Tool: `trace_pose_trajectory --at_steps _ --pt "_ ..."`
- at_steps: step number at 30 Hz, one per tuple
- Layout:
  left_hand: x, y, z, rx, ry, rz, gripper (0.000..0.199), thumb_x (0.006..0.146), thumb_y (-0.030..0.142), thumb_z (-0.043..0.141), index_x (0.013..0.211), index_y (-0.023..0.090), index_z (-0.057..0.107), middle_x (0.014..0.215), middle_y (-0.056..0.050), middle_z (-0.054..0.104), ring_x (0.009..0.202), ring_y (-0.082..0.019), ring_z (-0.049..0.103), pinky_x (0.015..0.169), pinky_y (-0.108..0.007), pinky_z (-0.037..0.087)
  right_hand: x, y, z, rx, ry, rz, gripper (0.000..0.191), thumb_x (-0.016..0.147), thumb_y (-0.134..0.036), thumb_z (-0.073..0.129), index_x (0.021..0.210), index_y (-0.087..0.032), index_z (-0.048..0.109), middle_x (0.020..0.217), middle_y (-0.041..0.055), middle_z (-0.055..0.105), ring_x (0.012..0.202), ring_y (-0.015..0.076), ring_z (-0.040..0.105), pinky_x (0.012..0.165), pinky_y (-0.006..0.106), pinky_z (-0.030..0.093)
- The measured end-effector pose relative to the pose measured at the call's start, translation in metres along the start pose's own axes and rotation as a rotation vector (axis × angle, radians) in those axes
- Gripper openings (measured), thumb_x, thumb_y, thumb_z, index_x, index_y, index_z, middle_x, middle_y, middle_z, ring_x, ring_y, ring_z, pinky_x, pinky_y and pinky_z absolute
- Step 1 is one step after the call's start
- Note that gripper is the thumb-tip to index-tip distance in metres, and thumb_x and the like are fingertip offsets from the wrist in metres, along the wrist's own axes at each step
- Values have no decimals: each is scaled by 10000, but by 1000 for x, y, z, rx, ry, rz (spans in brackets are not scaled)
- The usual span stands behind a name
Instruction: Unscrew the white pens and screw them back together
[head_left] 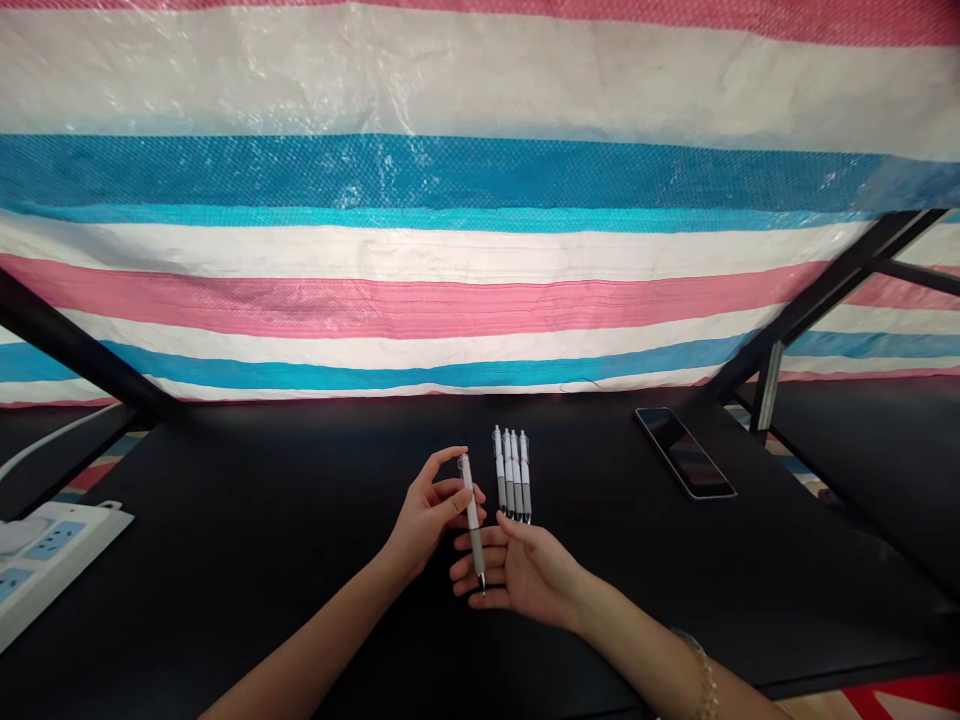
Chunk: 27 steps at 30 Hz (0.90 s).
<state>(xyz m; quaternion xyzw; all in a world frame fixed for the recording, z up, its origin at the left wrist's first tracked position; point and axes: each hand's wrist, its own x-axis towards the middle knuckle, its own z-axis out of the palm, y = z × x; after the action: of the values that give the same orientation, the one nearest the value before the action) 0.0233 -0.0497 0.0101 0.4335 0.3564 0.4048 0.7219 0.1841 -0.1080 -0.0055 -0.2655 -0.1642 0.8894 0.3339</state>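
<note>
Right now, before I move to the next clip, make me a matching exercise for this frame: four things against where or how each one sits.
Things:
1. left hand
2. four pens
3. smartphone
4. white power strip

Places or states:
A. at the far left of the view
B. holding a single white pen
C. lying flat to the right of the pens
D. side by side, tips toward the hands

Pairs: 1-B, 2-D, 3-C, 4-A

A smartphone (685, 452) on a black tabletop (675, 600), white power strip (52, 565) at left, striped tarpaulin (480, 250) behind
</note>
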Motion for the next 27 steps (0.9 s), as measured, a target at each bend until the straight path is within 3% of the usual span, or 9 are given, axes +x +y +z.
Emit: trace_pose_trajectory --at_steps 15,27 --pt "2 3 -1 9 45 30 525 730 269 702 1202 218 478 774 -49 680 640 -176 637 631 -314 514 1 0 -1 -17 19 0 505 860 -453 441 1075 -21 593 986 192 637 889 257 623 849 390 392" --pt "4 4 0 27 51 32 620 754 283 678 1309 248 403 817 -45 683 680 -163 637 642 -289 512 0 1 2 -55 35 -2 424 845 -390 472 1047 -43 608 945 169 656 876 248 626 872 405 377"
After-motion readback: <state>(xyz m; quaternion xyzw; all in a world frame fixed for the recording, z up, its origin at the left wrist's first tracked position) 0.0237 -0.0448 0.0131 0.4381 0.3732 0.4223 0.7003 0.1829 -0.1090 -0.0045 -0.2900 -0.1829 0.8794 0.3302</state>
